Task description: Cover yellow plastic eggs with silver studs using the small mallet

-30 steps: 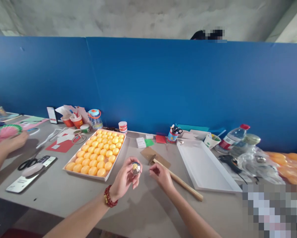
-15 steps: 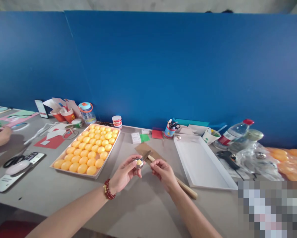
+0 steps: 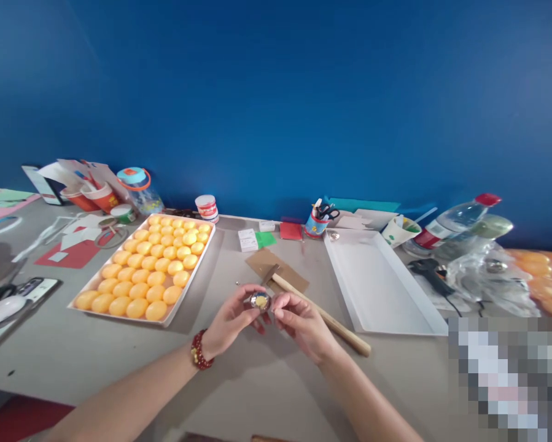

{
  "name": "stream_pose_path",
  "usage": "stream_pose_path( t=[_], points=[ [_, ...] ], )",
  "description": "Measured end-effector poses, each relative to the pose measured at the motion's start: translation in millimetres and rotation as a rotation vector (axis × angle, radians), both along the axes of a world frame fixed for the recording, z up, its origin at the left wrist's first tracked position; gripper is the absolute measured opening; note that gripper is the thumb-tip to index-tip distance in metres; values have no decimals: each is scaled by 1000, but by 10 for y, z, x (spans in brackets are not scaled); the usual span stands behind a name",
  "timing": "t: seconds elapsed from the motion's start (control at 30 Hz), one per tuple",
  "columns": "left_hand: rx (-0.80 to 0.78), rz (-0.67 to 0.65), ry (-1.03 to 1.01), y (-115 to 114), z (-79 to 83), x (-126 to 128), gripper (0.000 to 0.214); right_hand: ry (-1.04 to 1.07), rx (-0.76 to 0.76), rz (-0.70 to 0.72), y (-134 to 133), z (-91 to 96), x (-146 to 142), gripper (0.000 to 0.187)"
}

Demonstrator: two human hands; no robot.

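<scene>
Partition board (image 3: pixel 276 110), blue, is seen behind a grey table (image 3: pixel 266 399). On the table, at left, a shallow box (image 3: pixel 182 291) is filled with rows of orange balls (image 3: pixel 149 263); at right, a white tray (image 3: pixel 386 282) is placed, with a small metallic piece noted in its far left corner. Between these a wooden-handled hammer (image 3: pixel 335 325) is laid diagonally, its head rested on a brown card (image 3: pixel 257 261). Right hand (image 3: pixel 298 316) is held above the handle, thumb and forefinger pressed together just beside the ball; whether anything is pinched there cannot be told. Left hand (image 3: pixel 236 316), with a red beaded bracelet (image 3: pixel 202 350) worn at the wrist, is curled about a silver ball (image 3: pixel 260 301), which is gripped between thumb and fingers above the table, near the hammer head. On the ball, a yellow patch (image 3: pixel 261 302) is exposed.
</scene>
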State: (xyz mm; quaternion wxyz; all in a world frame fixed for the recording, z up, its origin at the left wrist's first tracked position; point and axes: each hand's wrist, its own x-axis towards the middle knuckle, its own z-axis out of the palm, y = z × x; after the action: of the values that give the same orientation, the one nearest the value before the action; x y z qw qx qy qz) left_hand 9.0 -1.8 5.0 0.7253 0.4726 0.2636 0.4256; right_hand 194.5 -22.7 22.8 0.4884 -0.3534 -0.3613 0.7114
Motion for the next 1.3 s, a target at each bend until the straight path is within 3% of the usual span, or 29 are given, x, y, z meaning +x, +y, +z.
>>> stream_pose_path(
  t=[0.17, 0.6, 1.3],
  points=[
    [-9, 32, -13, -37, -8, -16, 38, 6, -67, 28, -20, -8, -39, 22],
    [-45, 59, -67, -74, -68, -1, 34, -29, -72, -20, -47, -86, -108, 14],
    [-54, 117, -6, -77, -51, 2, 32, -194, -86, -118, -70, 3, -185, 26]
  ],
)
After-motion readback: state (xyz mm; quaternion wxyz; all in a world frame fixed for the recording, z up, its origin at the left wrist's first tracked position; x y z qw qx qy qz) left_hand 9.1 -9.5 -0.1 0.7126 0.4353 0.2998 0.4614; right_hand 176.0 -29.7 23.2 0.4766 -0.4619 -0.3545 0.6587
